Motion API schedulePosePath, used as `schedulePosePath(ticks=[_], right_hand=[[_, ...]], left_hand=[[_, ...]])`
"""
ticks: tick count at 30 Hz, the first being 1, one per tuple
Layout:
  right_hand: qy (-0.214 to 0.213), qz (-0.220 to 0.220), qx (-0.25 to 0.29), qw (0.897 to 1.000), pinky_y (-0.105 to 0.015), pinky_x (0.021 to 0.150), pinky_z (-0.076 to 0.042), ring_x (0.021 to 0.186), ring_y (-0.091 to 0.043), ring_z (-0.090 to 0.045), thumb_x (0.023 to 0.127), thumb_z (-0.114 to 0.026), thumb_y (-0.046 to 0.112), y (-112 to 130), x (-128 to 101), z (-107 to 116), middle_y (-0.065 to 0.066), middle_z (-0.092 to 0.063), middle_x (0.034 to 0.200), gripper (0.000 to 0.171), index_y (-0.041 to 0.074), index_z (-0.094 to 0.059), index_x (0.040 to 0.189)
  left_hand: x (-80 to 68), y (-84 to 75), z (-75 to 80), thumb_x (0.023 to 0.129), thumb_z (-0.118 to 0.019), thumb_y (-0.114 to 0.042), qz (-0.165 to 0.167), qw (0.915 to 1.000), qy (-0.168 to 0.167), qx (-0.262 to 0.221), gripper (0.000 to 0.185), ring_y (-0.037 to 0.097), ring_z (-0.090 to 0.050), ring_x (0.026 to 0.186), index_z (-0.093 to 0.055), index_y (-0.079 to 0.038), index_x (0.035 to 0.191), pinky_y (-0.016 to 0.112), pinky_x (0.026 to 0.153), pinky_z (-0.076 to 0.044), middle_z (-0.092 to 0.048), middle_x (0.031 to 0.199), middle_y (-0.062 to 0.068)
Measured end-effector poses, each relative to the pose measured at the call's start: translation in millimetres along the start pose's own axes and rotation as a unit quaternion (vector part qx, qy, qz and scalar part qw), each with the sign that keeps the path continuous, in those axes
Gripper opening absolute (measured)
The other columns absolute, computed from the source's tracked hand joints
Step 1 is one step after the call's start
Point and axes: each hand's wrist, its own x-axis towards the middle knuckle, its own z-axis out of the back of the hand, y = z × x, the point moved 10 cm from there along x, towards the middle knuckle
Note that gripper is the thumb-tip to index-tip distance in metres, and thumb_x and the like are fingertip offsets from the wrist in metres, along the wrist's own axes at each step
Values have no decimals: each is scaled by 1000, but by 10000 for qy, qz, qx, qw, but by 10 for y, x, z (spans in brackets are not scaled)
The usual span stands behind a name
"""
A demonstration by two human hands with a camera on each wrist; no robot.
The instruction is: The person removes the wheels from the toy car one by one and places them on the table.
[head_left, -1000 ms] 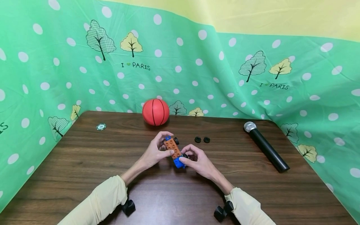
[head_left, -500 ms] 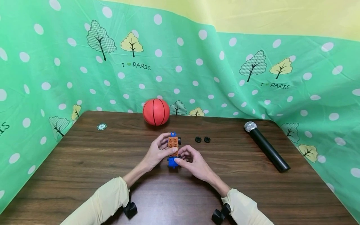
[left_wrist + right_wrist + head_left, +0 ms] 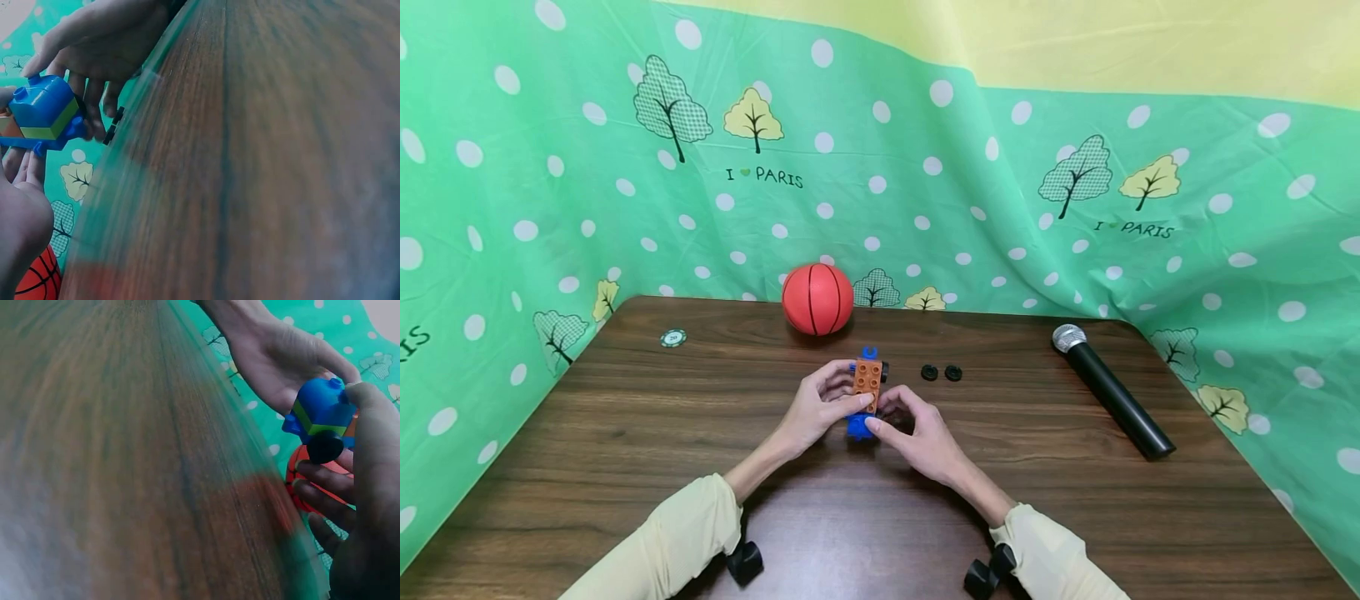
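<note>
Both hands hold a building-block toy vehicle (image 3: 867, 379) above the table, its long side pointing away from me. It has an orange studded part, a rounded blue block (image 3: 325, 403) over a green layer, and a blue base. My left hand (image 3: 820, 408) grips it from the left, thumb across the orange part. My right hand (image 3: 922, 427) pinches the near end, thumb on the blue block. In the right wrist view a black wheel (image 3: 325, 447) sits on its right side, by my right fingers. Bare blue pegs (image 3: 76, 129) show on the other side.
Two loose black wheels (image 3: 929, 372) lie beyond my right hand. A small red basketball (image 3: 817, 300) stands at the table's back edge. A poker chip (image 3: 673, 338) lies far left. A microphone (image 3: 1112, 392) lies on the right. A green patterned cloth hangs behind the table.
The toy vehicle has turned from a slant to nearly straight ahead, then shifted slightly away from me. Both hands have kept hold of it; the right has moved a little left.
</note>
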Motion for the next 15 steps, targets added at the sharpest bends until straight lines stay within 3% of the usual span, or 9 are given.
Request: schedulePosePath(ticks=[4,9,15], right_hand=[[-337,209,22,9992,-34,79,-53,90,-21,-65,105,-63,15,32,11,79,-4,-69,98,12,6,-64,113],[-625,516,704,9942,-39,74,-55,84,-28,-65,112,-45,10,68,49,163,-18,-66,92,20,-4,-58,118],[-772,449,1105,9899,-36,72,-53,79,-23,-61,114,-39,12,77,92,183,-21,-60,92,27,-6,-55,125]], left_hand=[[-12,-31,-6,91,-74,1,-82,10000,17,-50,41,14,-67,91,-58,10,128,24,84,-55,-70,104,9],[-15,-27,-48,90,-75,1,-64,9999,152,-23,40,15,-67,90,-58,11,126,25,84,-55,-70,104,10],[-22,-27,-76,90,-74,1,-39,9998,217,-10,40,15,-68,90,-57,11,125,26,85,-56,-71,104,11]])
